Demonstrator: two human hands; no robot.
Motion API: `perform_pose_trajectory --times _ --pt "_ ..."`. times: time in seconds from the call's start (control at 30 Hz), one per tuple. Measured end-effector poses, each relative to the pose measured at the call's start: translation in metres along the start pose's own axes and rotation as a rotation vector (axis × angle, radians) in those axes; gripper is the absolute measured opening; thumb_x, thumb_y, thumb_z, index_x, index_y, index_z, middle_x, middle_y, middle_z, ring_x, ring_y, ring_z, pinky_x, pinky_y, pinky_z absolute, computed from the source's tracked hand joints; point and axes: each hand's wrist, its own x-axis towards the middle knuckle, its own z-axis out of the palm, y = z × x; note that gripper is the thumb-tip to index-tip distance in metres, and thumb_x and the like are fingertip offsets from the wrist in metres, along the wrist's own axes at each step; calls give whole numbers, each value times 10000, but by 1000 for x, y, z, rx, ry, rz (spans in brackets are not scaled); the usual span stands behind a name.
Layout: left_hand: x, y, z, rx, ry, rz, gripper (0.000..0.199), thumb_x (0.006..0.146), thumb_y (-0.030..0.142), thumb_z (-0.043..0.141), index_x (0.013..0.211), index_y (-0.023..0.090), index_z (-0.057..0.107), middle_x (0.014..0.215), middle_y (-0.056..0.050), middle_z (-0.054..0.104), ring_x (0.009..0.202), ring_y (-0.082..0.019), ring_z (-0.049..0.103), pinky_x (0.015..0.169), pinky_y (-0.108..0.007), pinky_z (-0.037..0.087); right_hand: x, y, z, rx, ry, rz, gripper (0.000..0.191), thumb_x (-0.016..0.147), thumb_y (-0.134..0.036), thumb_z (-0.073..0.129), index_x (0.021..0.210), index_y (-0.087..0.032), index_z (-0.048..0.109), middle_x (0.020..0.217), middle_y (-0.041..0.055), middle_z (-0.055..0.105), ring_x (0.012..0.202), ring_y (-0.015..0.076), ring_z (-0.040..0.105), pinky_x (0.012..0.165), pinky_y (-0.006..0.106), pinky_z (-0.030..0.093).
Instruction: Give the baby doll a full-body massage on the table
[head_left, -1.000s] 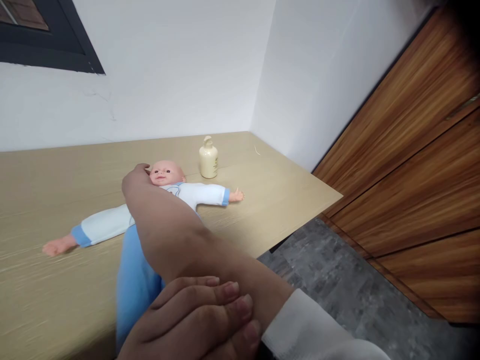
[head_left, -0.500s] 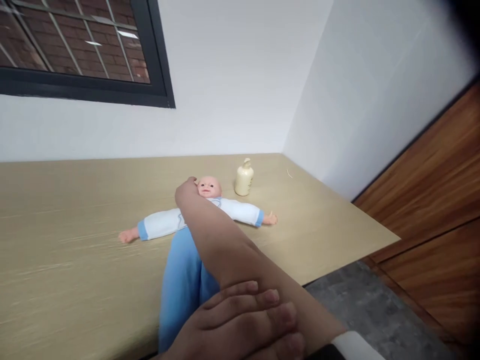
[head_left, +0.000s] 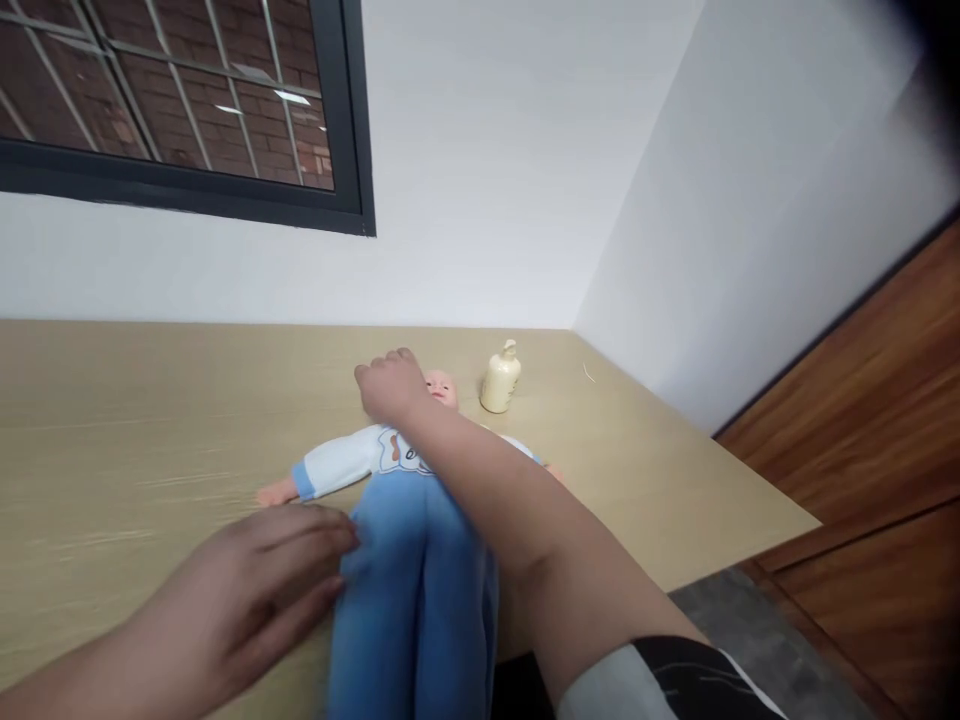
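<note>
A doll (head_left: 416,520) lies on its back on the table, in a white top and blue trousers, its arms spread. My right hand (head_left: 390,385) is beside its head, covering part of it; the fingers are curled and their undersides hidden. The right forearm crosses the doll's chest and its arm on the right. Slightly blurred, my left hand (head_left: 281,580) is at the lower left beside the doll's trousers, fingers extended and the thumb apart, with nothing visible in it.
A cream pump bottle (head_left: 500,380) stands on the wooden table (head_left: 150,420) to the right of the doll's head. A thin pale strip (head_left: 589,373) lies farther right. Behind are a white wall and a dark-framed window (head_left: 352,120). Wooden panels (head_left: 862,400) stand at the right.
My left hand has come off the right forearm and moved left. My right hand has turned and its fingers are more curled. The view has shifted, and more of the doll's chest and trousers shows.
</note>
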Motion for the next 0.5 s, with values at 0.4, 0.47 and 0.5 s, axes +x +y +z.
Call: perform_pose_trajectory --times 0.4,0.47,0.5 --pt "51 -47 1 -317 257 -781 305 835 513 618 739 234 695 751 -11 710 699 -205 622 627 -260 486 -70 103 13 932 365 593 291 848 -408 582 1056 -232 685 969 38 732 850 230 665 834 388 509" --pt "71 -52 21 -356 304 -735 244 819 444 631 751 221 702 836 -15 735 823 -217 649 734 -267 493 -75 109 30 965 343 641 387 854 -473 568 1135 -221 655 969 53 724 819 229 660 817 393 515" --pt "81 -55 31 -389 331 -731 232 820 423 622 755 214 699 837 -16 732 827 -216 649 740 -272 489 -76 111 39 986 338 657 417 859 -494 554 1158 -217 644 968 59 721 820 232 658 818 398 518"
